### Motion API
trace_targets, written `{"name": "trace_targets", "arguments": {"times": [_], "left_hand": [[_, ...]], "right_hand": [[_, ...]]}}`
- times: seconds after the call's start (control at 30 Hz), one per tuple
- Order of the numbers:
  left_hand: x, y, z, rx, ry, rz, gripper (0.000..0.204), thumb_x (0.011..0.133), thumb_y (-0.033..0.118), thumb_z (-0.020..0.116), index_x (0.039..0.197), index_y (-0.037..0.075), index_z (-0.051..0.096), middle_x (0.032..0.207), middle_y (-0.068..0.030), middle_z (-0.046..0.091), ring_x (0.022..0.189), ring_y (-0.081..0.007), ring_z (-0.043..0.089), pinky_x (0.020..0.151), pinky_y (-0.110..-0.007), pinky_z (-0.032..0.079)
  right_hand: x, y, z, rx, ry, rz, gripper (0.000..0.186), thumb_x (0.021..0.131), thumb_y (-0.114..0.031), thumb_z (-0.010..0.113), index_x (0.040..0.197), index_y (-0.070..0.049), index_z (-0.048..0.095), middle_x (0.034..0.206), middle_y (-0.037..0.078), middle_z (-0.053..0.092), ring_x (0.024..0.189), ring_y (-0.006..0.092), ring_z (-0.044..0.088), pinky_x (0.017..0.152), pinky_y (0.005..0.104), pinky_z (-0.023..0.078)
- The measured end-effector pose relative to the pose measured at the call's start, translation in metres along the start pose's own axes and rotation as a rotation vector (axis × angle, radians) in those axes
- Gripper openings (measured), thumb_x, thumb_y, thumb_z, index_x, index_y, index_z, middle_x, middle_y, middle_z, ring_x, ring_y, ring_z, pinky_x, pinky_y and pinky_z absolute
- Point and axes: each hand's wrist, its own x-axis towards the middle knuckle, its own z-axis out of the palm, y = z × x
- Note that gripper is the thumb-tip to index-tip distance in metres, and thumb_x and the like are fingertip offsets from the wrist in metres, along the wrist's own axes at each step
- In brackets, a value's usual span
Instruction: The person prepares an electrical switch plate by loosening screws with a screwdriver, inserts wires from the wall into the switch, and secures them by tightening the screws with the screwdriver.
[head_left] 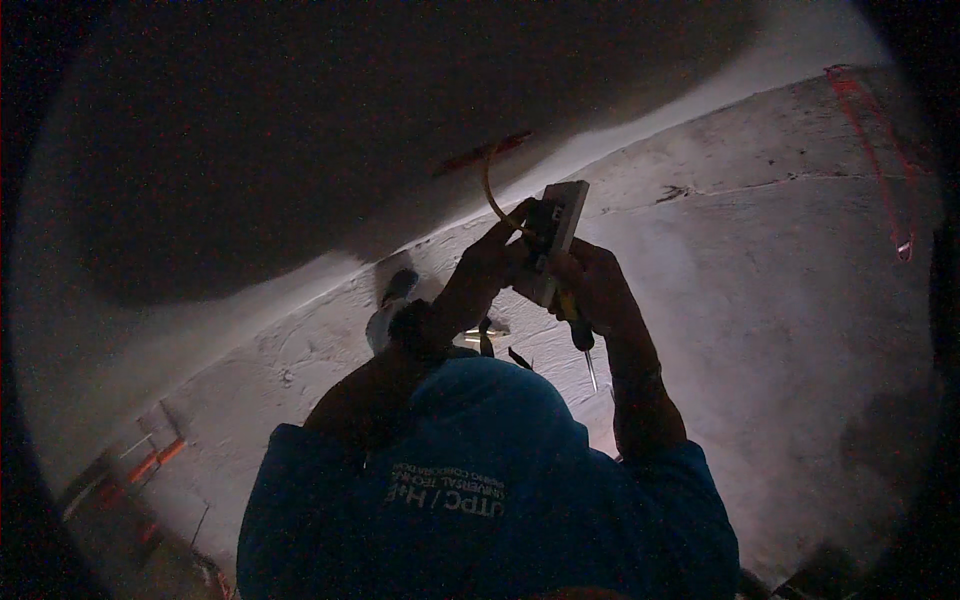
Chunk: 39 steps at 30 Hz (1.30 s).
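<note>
Our left hand (497,252) grips the plate (569,228), our right hand (598,282) holds it plus the screwdriver (581,333) below it, and tugging could loosen the wire (488,187) at its left.

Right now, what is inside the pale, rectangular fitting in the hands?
A thin yellow cable reaches the fitting from the narrow reddish strip on the dark wall. The interior is hidden in shadow, between the left hand and right hand.

- Left hand (492,258): held out in front, fingers curled in a grip.
- Right hand (597,283): gripping just beside it, fingers bent.
- Left forearm (362,398) slants inward; right forearm (637,385) stands steeper.
</note>
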Motion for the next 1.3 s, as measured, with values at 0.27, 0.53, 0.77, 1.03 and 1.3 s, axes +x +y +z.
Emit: {"name": "trace_targets", "arguments": {"times": [0.27, 0.53, 0.77, 1.03, 1.3], "left_hand": [[0.0, 0.031, 0.0, -0.092, -0.143, -0.013, 0.053, 0.093, 0.03, 0.053, 0.137, 0.009, 0.035, 0.121, -0.0103, 0.053, 0.098, -0.0169, 0.057, 0.08, -0.031, 0.051], [0.003, 0.058, 0.003, 0.822, -0.197, -0.002, 0.046, 0.094, 0.026, 0.051, 0.133, 0.007, 0.038, 0.118, -0.0153, 0.056, 0.102, -0.0218, 0.061, 0.084, -0.03, 0.051], [-0.025, 0.036, -0.016, 1.141, 0.023, 0.293, 0.047, 0.092, 0.031, 0.052, 0.131, 0.007, 0.042, 0.097, -0.0119, 0.062, 0.084, -0.0216, 0.061, 0.074, -0.033, 0.049], [-0.025, 0.037, -0.014, 1.324, -0.061, 0.582, 0.063, 0.071, 0.01, 0.068, 0.129, 0.01, 0.044, 0.137, -0.0214, 0.036, 0.109, -0.0365, 0.053, 0.085, -0.041, 0.051], [-0.025, 0.029, -0.018, 0.592, 0.005, -0.064, 0.052, 0.079, 0.01, 0.063, 0.128, 0.008, 0.045, 0.114, -0.0146, 0.058, 0.101, -0.0262, 0.058, 0.085, -0.032, 0.049]], "right_hand": [[-0.005, -0.002, 0.014, 0.107, 0.134, -0.132, 0.033, 0.088, -0.032, 0.058, 0.084, 0.001, 0.062, 0.059, 0.007, 0.058, 0.047, 0.0101, 0.055, 0.043, 0.0245, 0.044], [-0.017, -0.042, -0.03, -0.994, 0.231, -0.591, 0.016, 0.076, -0.013, 0.066, 0.09, -0.004, 0.065, 0.076, 0.007, 0.065, 0.062, 0.0162, 0.062, 0.058, 0.0269, 0.05], [0.031, -0.086, 0.013, -1.417, 0.064, -0.948, 0.025, 0.067, -0.017, 0.071, 0.089, -0.004, 0.066, 0.084, 0.011, 0.066, 0.073, 0.0247, 0.065, 0.064, 0.034, 0.053], [0.061, -0.085, 0.024, -1.413, -0.074, -0.849, 0.021, 0.069, -0.019, 0.07, 0.084, -0.005, 0.069, 0.082, 0.012, 0.067, 0.073, 0.0261, 0.065, 0.068, 0.0347, 0.054], [0.059, -0.094, 0.041, -1.376, -0.082, -0.776, 0.012, 0.072, -0.017, 0.069, 0.081, -0.01, 0.071, 0.081, 0.008, 0.068, 0.072, 0.0223, 0.066, 0.069, 0.0339, 0.054]]}}
